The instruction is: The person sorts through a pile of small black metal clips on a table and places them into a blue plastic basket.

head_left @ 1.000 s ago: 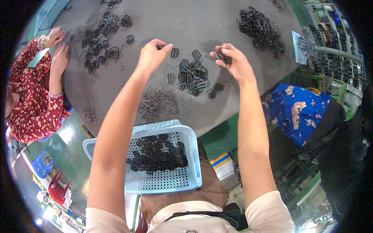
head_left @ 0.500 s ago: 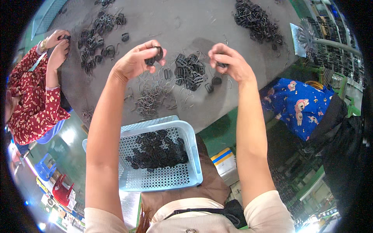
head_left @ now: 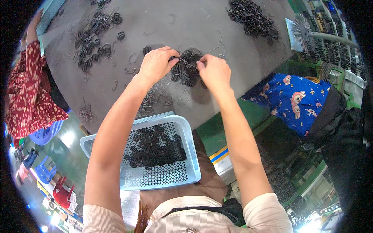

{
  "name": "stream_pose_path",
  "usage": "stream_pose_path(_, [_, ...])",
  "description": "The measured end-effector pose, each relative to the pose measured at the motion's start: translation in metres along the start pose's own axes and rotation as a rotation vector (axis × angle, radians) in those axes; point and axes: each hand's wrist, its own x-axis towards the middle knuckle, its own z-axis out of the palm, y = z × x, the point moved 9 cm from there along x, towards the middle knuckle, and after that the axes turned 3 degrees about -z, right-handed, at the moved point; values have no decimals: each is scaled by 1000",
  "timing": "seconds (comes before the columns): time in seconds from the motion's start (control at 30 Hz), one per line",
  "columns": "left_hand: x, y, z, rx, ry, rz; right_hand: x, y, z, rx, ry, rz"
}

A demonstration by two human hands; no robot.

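My left hand (head_left: 158, 65) is closed in a pinch around a small black plastic piece (head_left: 173, 58), mostly covered by the fingers. Close to it on the right, my right hand (head_left: 214, 73) pinches what looks like a thin wire hook (head_left: 191, 65), which runs between the two hands. Beneath and between them lies a pile of black plastic pieces (head_left: 182, 77) on the grey table (head_left: 155, 21). Loose bent wire hooks (head_left: 149, 101) lie nearer to me, partly behind my left forearm.
A light blue perforated basket (head_left: 190, 149) holding many black pieces sits at my lap. More heaps of black parts lie at far left (head_left: 91, 39) and far right (head_left: 254, 19). A person in a red patterned sleeve (head_left: 33, 89) is at left; blue patterned cloth (head_left: 297, 101) is at right.
My hands have come together over the pile from wide apart. The person at left has stretched an arm away toward the far blue basket. The whole view has shifted slightly.
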Motion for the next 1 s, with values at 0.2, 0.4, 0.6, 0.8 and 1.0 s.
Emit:
stream_pose_path(0.2, [-10, -33, -1, -539, -44, -256, 2, 47, -13, 493, -74, 183])
stream_pose_path(0.4, [-35, -55, 8, -500, -199, -363, 2, 88, -15, 632, 22, 331])
stream_pose_path(0.6, [-45, -58, 7, -536, -258, -493, 7, 131, -41, 648, 304, 357])
stream_pose_path(0.8, [-52, -67, 6, -484, -302, -483, 13, 30, -1, 99, 89, -22])
stream_pose_path(1.0, [-57, -51, 13, -980, -404, -590, 29, 32, 20, 78, -132, 95])
